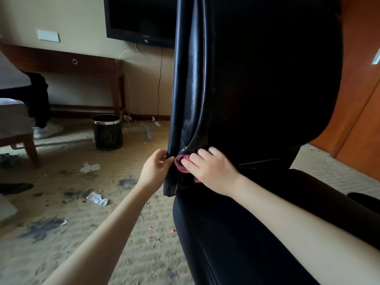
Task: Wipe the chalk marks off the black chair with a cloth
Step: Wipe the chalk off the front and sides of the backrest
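Observation:
The black chair (pixel 267 79) fills the middle and right of the head view, its glossy backrest upright and its seat (pixel 236 233) running toward me. My right hand (pixel 211 169) presses a dark red cloth (pixel 181 164) with straight fingers against the lower left edge of the backrest. Just above the cloth sits a faint pink chalk mark (pixel 183 149). My left hand (pixel 157 166) pinches the backrest's left side edge beside the cloth. Most of the cloth is hidden under my right hand.
A black wastebin (pixel 107 132) stands on the stained carpet to the left. Crumpled white paper scraps (pixel 97 198) lie about the floor. A wooden desk (pixel 67 62) and a wall television (pixel 141 19) are behind. Someone's leg and white shoe (pixel 46 130) show at far left.

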Motion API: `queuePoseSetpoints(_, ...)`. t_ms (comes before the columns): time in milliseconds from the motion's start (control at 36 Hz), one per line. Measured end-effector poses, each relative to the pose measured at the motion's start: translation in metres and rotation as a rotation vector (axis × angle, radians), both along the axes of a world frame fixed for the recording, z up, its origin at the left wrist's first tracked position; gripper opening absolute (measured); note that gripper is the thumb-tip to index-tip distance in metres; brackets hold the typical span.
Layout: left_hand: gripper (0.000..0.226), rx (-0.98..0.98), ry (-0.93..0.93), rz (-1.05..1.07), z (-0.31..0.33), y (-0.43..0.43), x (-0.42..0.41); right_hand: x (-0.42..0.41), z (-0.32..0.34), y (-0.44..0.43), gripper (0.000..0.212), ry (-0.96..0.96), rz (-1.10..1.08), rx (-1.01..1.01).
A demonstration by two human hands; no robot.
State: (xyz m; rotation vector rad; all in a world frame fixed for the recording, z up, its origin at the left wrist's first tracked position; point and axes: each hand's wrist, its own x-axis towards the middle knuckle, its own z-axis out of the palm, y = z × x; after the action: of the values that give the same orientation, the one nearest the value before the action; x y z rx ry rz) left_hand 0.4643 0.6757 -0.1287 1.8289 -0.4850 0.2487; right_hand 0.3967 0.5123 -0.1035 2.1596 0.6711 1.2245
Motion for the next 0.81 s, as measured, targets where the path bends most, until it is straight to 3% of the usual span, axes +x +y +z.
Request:
queuePoseSetpoints(139, 0.005, 0.020, 0.017, -0.018, 0.000, 0.002, 0.002, -0.006, -0.029, 0.008, 0.039, 0.159, -0.115, 0.121)
queuePoseSetpoints(250, 0.004, -0.008, 0.035, -0.045, -0.003, 0.002, -0.001, -0.014, -0.034, 0.004, 0.021, 0.381, -0.253, -0.054)
queuePoseSetpoints(306, 0.006, -0.014, 0.038, -0.053, -0.008, 0.003, -0.002, -0.015, -0.029, 0.006, 0.031, 0.414, -0.267, -0.082)
queuePoseSetpoints(472, 0.018, -0.006, 0.074, -0.057, -0.019, 0.008, -0.001, -0.023, 0.014, 0.029, 0.044, 0.108, -0.029, 0.014)
queuePoseSetpoints(528, 0.019, -0.001, 0.078, -0.067, -0.020, 0.007, -0.003, -0.023, 0.032, 0.041, 0.044, 0.050, -0.103, 0.015)
queuePoseSetpoints(639, 0.024, 0.043, 0.099, 0.000, -0.013, 0.001, -0.005, -0.013, 0.041, 0.068, 0.015, 0.099, -0.440, -0.003)
queuePoseSetpoints(722, 0.021, 0.057, 0.081, 0.014, -0.010, 0.000, -0.005, -0.007, 0.041, 0.082, 0.031, 0.265, -0.617, 0.065)
queuePoseSetpoints(806, 0.019, 0.048, 0.064, 0.015, -0.010, 0.000, -0.007, -0.016, 0.044, 0.084, 0.048, 0.334, -0.682, 0.011)
